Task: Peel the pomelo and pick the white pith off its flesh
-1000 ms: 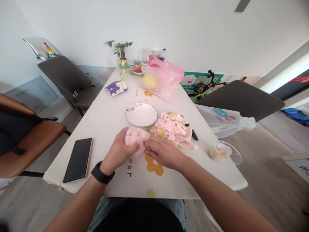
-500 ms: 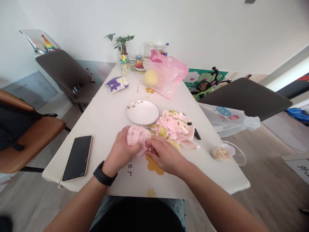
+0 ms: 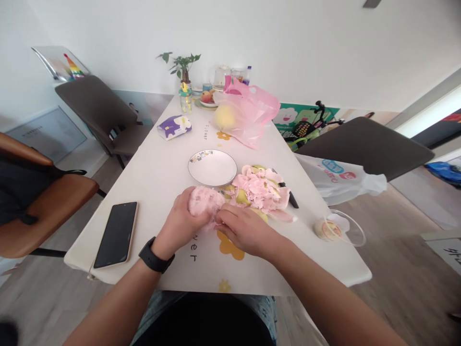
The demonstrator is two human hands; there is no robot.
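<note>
Since the peeled pink pomelo [image 3: 203, 204] looks soft and light, we would hold it gently around its middle. Our left hand [image 3: 176, 227] cups it, and our right hand [image 3: 245, 233] pinches at its lower edge. It sits above the worktop [image 3: 151, 192], with the rind pile [image 3: 260, 191] at 2 o'clock. It is roundish, wider side to side, and points no clear way.

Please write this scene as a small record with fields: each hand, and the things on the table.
Left hand: holds a peeled pink pomelo
Right hand: fingers at the pomelo's side
Near hands: pile of pomelo peel; black knife handle
Rest: white plate; black smartphone; yellow pomelo against a pink plastic bag
</note>
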